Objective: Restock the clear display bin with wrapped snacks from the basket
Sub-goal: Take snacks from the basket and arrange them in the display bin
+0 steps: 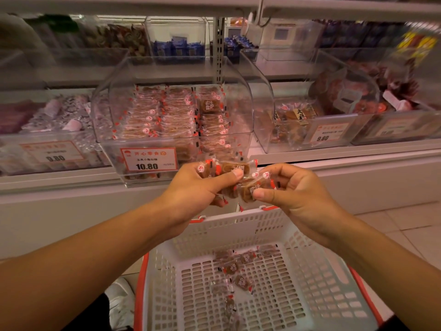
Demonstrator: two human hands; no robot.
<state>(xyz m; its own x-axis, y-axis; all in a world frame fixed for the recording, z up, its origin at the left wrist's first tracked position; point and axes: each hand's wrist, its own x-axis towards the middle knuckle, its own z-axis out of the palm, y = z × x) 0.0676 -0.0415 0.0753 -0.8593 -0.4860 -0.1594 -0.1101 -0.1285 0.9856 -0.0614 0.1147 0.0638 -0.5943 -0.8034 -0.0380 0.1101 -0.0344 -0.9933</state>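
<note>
The clear display bin [114, 91] stands on the shelf straight ahead, holding rows of brown wrapped snacks and a 10.80 price tag [148, 159]. My left hand [198, 185] grips a small stack of wrapped snacks [232, 167] just below the bin's front. Beside it, touching that stack, my right hand [293, 187] pinches another wrapped snack [250, 191]. Below both hands sits the white basket [310, 283] with a red rim, and several loose wrapped snacks [235, 268] lie on its perforated floor.
Neighbouring clear bins stand at left [47, 130] and right [310, 120], each with other snacks and 9.80 tags. Higher bins [176, 41] line the upper shelf. A white shoe [121, 299] shows left of the basket on the tiled floor.
</note>
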